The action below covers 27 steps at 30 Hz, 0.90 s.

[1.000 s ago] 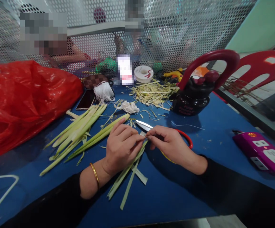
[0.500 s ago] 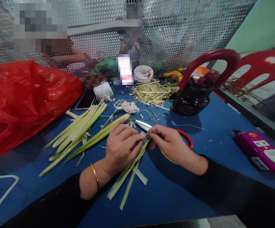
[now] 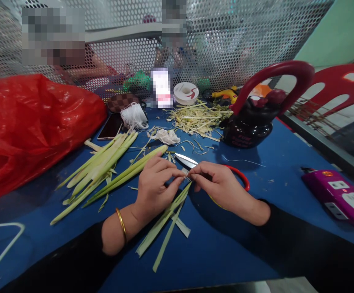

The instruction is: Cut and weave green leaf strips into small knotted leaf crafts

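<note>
My left hand [image 3: 155, 185] and my right hand [image 3: 218, 185] meet over the blue table [image 3: 219, 252], both pinched on the upper end of a pale green leaf strip [image 3: 164, 221] that trails toward me. A pair of scissors [image 3: 189, 161] with red handles lies just behind my right hand, the blade pointing left. A pile of green stalks [image 3: 103, 169] lies to the left of my left hand, which wears a gold bangle.
A red plastic bag [image 3: 33, 122] fills the left side. A dark kettle with a red handle [image 3: 253, 122], yellow trimmings [image 3: 199, 118], a phone [image 3: 111, 127], white thread [image 3: 134, 116] and a tape roll [image 3: 185, 93] stand behind. A purple power strip [image 3: 338, 195] lies right. People sit beyond the mesh screen.
Both hands stay pinched on the leaf strip, fingertips shifting slightly. The view has tilted a little.
</note>
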Available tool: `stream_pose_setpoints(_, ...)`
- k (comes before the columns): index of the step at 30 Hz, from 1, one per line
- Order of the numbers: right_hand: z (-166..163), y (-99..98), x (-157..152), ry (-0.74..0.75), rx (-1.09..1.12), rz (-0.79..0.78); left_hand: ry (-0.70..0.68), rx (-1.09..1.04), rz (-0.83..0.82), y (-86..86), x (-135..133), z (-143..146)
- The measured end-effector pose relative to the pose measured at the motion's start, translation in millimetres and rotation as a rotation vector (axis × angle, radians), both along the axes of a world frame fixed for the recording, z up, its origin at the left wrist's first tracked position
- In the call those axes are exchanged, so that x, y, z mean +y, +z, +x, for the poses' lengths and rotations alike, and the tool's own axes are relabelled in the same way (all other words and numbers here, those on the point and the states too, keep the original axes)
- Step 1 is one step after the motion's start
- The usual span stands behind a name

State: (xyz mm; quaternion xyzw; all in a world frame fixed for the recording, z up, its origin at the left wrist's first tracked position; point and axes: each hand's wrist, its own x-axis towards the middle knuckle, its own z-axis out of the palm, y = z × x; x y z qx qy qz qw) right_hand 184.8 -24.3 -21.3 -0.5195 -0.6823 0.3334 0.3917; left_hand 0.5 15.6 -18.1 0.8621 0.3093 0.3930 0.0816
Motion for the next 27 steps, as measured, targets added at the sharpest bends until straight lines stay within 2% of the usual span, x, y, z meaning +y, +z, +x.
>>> stream_pose_setpoints(7, 1.9, 0.5, -1.5, -0.011, -0.003, -0.028, 0.011, -0.081, -0.142, -2.0, 2.2, 2.7)
stream_pose_setpoints(13, 2.2, -1.5, -2.4, 0.062, 0.016, -0.022, 0.019, -0.173, -0.339, -4.5, 1.6, 4.2)
stream_pose_setpoints(17, 1.7, -1.0, -2.9, 0.037, 0.000, -0.025, 0.003, -0.191, -0.434, -5.3, 1.6, 4.5)
stream_pose_setpoints(27, 0.7, 0.2, -3.8, -0.004, -0.042, -0.031, -0.007, -0.187, -0.469, -6.3, 3.2, 4.1)
